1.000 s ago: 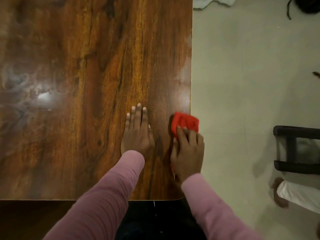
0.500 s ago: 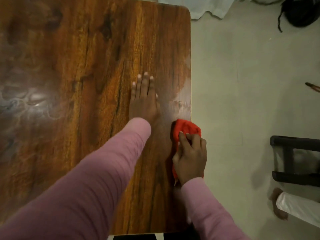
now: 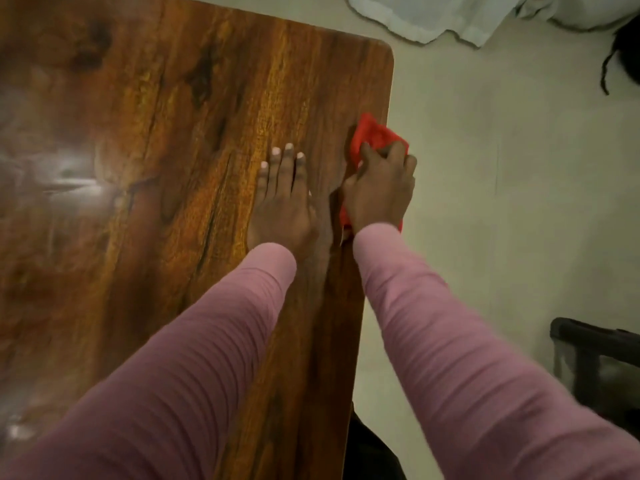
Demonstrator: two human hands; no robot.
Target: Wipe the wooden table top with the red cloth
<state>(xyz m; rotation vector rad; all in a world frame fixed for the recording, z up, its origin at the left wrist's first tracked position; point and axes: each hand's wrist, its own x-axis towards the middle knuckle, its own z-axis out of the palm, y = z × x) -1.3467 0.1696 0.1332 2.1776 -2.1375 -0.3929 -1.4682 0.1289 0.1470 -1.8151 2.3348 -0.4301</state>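
**A:** What lies nearest?

**B:** Two ribbed pink sleeves. The left sleeve (image 3: 173, 375) reaches out over the table. The right sleeve (image 3: 450, 358) comes in from the floor side and crosses the table's right edge. Low at the right, a dark chair frame (image 3: 588, 344) stands on the pale smooth floor (image 3: 502, 202).

**A:** And the hands?

**B:** The left hand (image 3: 282, 206) lies palm down on the glossy brown wooden table top (image 3: 138, 133). Its fingers are straight and close together, and they hold nothing. Just to its right, with a strip of bare wood between them, is the right hand (image 3: 379, 192). Its fingers are curled over a crumpled red cloth (image 3: 372, 135), gripping it against the wood.

**A:** Where exactly is that cloth?

**B:** It is on the table's right edge, towards the far right corner. Most of what shows sticks out beyond the fingertips, and a little peeps out beside the wrist. Its right side reaches slightly past the edge, over the floor.

**A:** And farther on?

**B:** There is the table's rounded far right corner, and a bright glare on the wood at the left. On the floor beyond lies a rumpled white fabric (image 3: 433, 19). At the far right is a dark object (image 3: 627, 46) with a thin cord trailing from it. It is cut off by the picture's edge, so I cannot tell what it is.
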